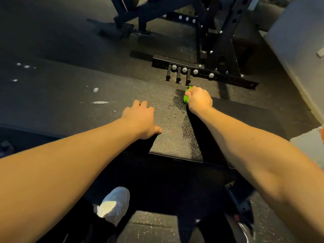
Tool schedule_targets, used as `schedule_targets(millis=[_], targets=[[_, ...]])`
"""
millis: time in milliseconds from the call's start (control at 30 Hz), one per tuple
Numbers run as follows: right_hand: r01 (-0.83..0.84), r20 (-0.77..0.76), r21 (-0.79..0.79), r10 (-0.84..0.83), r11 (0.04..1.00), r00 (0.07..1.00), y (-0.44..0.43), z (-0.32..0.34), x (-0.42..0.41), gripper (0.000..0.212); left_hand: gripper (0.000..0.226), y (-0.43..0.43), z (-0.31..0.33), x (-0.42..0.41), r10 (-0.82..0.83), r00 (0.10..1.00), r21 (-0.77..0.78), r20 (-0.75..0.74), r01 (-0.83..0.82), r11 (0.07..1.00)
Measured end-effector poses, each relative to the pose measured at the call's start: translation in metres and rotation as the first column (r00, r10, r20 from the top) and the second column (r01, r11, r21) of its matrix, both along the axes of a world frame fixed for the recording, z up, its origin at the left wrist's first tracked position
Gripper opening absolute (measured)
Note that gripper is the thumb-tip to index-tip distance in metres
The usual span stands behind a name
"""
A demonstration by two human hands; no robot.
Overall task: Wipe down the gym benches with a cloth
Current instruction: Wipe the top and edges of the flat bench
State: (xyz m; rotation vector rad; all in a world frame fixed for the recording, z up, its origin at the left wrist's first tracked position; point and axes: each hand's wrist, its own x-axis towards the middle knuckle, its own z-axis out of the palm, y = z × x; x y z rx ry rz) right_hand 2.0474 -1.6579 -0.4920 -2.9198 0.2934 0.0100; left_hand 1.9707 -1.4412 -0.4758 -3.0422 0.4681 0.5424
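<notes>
Two bare forearms reach forward from the lower corners of the view, and between them, close below, a white sneaker (114, 202) stands on the speckled black rubber floor (154, 223). Past the shoe lies the black textured vinyl bench pad (171, 137), running across the frame in front of the person.

The left hand (140, 118) rests palm-down on the pad, its fingers loosely spread and its thumb stretched out to the side; it holds nothing. The right hand (199, 99) lies further out, at the pad's far edge, with its fingers curled tightly round a bunched bright green cloth (186, 99). The cloth shows only at the left side of the fist and touches the pad surface.

Dark wet streaks (177, 106) mark the vinyl between the two hands and run back toward the near edge. Left of the left hand, a pale white scuff (100, 102) and several small white flecks (95, 89) sit on the dark surface.

Just beyond the cloth, a black steel rack base (233, 78) with silver bolt heads and three short black pegs (178, 75) lies on the floor, and perforated black uprights (233, 23) rise behind it. A grey wall (298, 32) stands at the right.
</notes>
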Motion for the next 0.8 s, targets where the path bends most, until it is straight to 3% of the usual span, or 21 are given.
schedule_targets(millis=[100,200,400,533,667,800], targets=[[-0.136,0.004,0.039,0.136,0.99,0.991,0.043,-0.003,0.004,0.022,0.09,-0.004,0.004,0.002,0.009,1.0,0.002,-0.014,-0.009,1.0],[-0.207,0.002,0.042,0.207,0.977,0.978,0.028,-0.006,-0.003,0.026,0.09,-0.005,0.004,0.003,0.017,1.0,0.002,-0.017,-0.017,1.0],[-0.067,0.039,0.064,0.065,0.996,0.997,-0.026,-0.011,-0.052,0.041,0.093,-0.001,0.003,0.003,-0.002,1.0,-0.016,-0.007,0.002,1.0],[0.023,0.038,0.103,-0.027,0.994,0.999,-0.007,-0.017,-0.057,0.043,0.092,0.004,0.0,0.003,-0.018,1.0,-0.024,-0.01,0.018,1.0],[-0.132,0.042,0.127,0.128,0.983,0.991,0.045,-0.021,-0.07,0.05,0.093,0.002,0.003,0.006,-0.013,1.0,-0.013,-0.016,0.013,1.0],[-0.29,-0.014,0.166,0.296,0.943,0.955,0.023,-0.02,-0.087,0.048,0.094,0.004,0.006,0.008,-0.023,0.999,-0.009,-0.039,0.022,1.0]])
